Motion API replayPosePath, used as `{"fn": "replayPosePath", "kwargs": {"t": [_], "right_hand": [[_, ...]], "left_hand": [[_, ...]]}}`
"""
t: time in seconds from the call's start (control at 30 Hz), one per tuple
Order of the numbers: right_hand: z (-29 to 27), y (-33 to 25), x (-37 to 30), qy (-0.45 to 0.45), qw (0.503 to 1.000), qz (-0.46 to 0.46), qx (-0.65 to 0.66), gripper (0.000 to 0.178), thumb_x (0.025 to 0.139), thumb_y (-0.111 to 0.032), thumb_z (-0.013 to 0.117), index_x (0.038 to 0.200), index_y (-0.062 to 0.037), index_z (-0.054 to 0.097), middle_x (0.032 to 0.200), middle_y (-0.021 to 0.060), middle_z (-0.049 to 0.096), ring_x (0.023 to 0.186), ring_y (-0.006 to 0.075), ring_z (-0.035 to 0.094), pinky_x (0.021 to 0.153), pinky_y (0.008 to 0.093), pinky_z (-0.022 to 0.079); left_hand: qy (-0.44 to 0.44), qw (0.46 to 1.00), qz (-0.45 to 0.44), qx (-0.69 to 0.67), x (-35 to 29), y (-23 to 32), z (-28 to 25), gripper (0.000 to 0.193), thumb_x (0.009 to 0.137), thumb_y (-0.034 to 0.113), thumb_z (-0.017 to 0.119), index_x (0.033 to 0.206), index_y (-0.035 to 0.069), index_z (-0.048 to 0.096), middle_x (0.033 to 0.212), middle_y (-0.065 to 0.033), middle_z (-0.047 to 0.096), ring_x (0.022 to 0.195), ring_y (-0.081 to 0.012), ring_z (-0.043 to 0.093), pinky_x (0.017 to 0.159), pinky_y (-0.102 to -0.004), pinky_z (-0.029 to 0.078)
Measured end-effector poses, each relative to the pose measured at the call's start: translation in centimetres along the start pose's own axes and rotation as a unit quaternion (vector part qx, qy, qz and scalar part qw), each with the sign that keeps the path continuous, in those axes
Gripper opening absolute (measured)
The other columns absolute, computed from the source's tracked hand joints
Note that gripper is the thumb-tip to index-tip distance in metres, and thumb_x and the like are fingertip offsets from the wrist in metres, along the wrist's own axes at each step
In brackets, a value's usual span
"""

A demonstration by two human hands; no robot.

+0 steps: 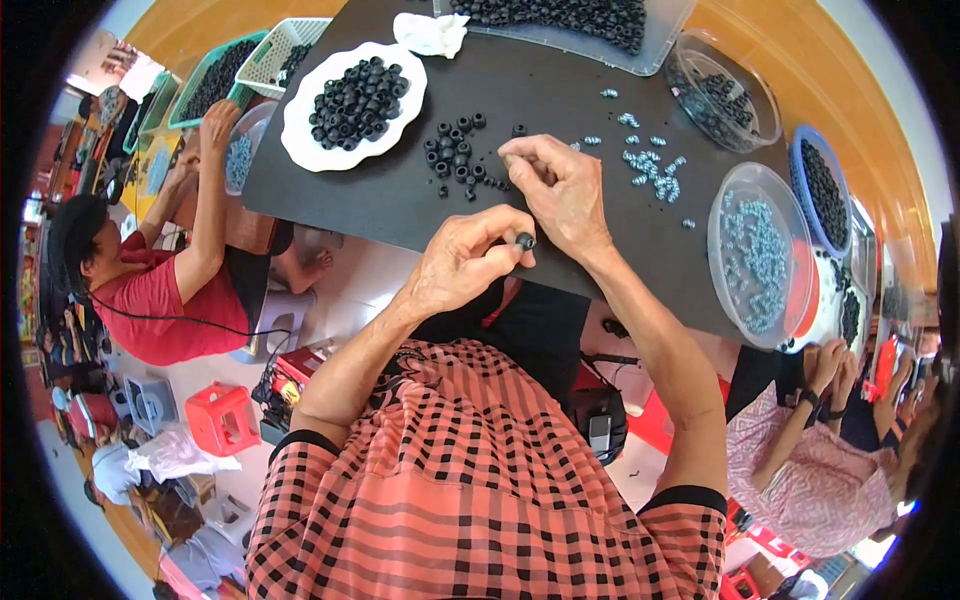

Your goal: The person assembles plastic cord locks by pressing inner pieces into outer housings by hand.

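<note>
My left hand [462, 255] is closed round a small black barrel-shaped plastic piece [526, 241], its end showing between thumb and forefinger just off the table's near edge. Over the table, my right hand [562, 195] has its fingers curled and pinched together; what they hold, if anything, is hidden. Beside its fingertips lies a loose group of black hollow round pieces [452, 152], with smaller black bits among them. To the right of that hand, small pale-blue ridged pieces [655, 180], like short springs, are scattered on the dark table [400, 210].
A white scalloped plate [300, 130] heaped with black pieces stands left, near a crumpled white tissue [430, 35]. A clear tray [655, 55] and round tub [770, 125] are at the back. At right are a tub of blue pieces [718, 250] and a blue basket [800, 185]. People work on both sides.
</note>
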State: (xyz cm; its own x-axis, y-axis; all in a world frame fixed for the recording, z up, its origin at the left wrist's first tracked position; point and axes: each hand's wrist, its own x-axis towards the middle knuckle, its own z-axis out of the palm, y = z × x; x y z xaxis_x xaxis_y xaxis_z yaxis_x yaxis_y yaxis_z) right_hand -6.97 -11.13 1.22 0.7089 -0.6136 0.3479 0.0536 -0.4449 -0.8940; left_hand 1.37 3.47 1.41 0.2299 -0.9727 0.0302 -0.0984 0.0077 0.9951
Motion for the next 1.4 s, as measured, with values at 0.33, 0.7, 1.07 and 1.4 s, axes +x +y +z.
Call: {"fn": "replayPosePath", "kwargs": {"t": [0.33,0.7,1.07,1.4], "right_hand": [[-0.3,-0.7,-0.5,-0.051,0.997,0.034,0.039,0.009,0.087,-0.002,0.064,0.095,-0.0009,0.069,0.076,0.0007,0.064,0.060,0.0027,0.053,0.051,0.0206,0.041],[-0.2,-0.7,-0.2,-0.015,0.998,0.053,-0.011,0.010,0.088,-0.006,0.065,0.096,-0.0022,0.070,0.076,0.0003,0.065,0.061,0.0034,0.054,0.053,0.0215,0.044],[0.5,0.0,-0.2,0.014,0.999,0.032,-0.007,0.009,0.089,-0.004,0.064,0.095,-0.0019,0.070,0.069,-0.0060,0.058,0.056,-0.0002,0.043,0.048,0.0189,0.035],[0.3,0.1,-0.1,-0.007,0.999,0.052,0.015,0.012,0.087,-0.008,0.064,0.094,-0.0002,0.070,0.073,0.0023,0.068,0.063,0.0049,0.060,0.056,0.0225,0.048]], "left_hand": [[0.018,1.000,0.021,-0.010,-0.4,0.5,0.4,0.022,0.085,0.005,0.052,0.105,0.002,0.061,0.070,-0.0027,0.054,0.074,-0.0136,0.067,0.062,-0.0273,0.049],[0.001,1.000,0.031,0.003,0.4,0.0,0.2,0.020,0.087,0.003,0.051,0.104,-0.001,0.060,0.078,-0.0043,0.067,0.067,-0.0075,0.060,0.061,-0.0236,0.048],[0.065,0.997,0.039,0.006,0.2,-0.2,1.0,0.024,0.084,0.004,0.048,0.105,0.001,0.059,0.069,-0.0054,0.061,0.062,-0.0089,0.056,0.059,-0.0264,0.046],[0.070,0.997,0.038,-0.014,0.3,-0.4,1.1,0.025,0.086,0.004,0.047,0.107,0.001,0.059,0.071,-0.0044,0.062,0.070,-0.0095,0.060,0.067,-0.0261,0.048]]}}
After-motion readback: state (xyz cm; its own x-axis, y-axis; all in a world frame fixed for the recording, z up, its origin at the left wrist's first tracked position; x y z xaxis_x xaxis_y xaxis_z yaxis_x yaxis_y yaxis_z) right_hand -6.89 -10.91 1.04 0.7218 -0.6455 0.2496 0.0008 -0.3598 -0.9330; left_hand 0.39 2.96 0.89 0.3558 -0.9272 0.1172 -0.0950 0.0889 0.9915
